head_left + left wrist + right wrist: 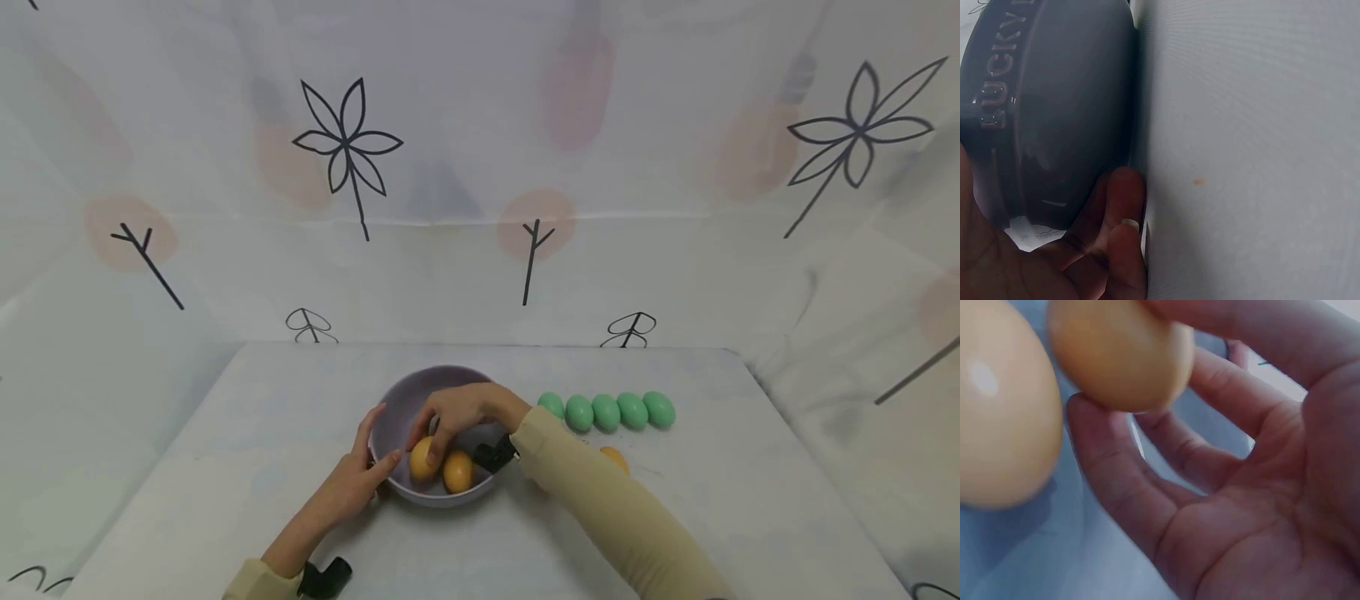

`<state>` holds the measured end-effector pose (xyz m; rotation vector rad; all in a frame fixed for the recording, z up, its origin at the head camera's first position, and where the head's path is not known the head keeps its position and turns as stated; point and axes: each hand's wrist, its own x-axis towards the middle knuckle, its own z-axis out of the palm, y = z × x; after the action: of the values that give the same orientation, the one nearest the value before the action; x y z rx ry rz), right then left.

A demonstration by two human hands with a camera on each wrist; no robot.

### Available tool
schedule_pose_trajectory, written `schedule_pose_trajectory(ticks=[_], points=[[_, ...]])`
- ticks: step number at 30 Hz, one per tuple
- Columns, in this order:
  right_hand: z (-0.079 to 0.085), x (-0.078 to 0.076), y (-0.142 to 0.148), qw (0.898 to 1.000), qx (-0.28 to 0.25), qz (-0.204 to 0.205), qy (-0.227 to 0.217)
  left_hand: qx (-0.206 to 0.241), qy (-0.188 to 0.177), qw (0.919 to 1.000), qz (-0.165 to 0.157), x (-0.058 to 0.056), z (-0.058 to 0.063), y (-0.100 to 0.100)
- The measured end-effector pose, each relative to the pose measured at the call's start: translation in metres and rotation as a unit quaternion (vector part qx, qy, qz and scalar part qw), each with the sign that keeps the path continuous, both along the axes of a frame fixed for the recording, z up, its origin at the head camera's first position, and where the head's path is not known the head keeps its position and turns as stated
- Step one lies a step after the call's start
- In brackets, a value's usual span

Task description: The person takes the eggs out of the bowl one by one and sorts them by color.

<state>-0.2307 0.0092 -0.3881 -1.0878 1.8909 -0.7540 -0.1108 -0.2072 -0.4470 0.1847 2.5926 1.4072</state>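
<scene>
A round grey-purple bowl (438,500) stands on the white table, raised letters on its outer wall (1072,112) in the left wrist view. My left hand (351,487) holds its left side, thumb at the rim and other fingers round the outside, low by the table. Inside the bowl, my right hand (457,412) pinches an orange-yellow egg (1116,356) between thumb and fingers. Right beside it lies a second orange-yellow egg (458,472), large at the left of the right wrist view (1007,406).
Several green eggs (606,412) lie in a row right of the bowl. Another orange-yellow egg (615,459) is on the table, partly hidden by the right sleeve (600,500). A white cloth (442,275) with line-drawn plants hangs behind the table.
</scene>
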Motion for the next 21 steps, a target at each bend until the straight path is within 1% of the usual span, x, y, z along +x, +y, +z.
schedule_pose_trajectory(ticks=[4, 11, 15, 21], points=[[0.008, -0.001, 0.01, 0.999, -0.033, -0.006, 0.017, 0.0, -0.002, 1.0, 0.004, -0.001, 0.0, 0.0], [0.026, -0.001, 0.038, 0.996, -0.071, -0.05, 0.024, 0.007, -0.004, 1.0, 0.002, -0.002, -0.001, 0.001], [0.034, 0.0, 0.062, 0.992, -0.087, -0.088, 0.008, 0.008, -0.002, 1.0, 0.0, -0.002, -0.001, 0.002], [0.038, 0.003, 0.101, 0.985, -0.101, -0.14, -0.021, 0.009, 0.003, 1.0, 0.004, -0.002, -0.004, 0.0]])
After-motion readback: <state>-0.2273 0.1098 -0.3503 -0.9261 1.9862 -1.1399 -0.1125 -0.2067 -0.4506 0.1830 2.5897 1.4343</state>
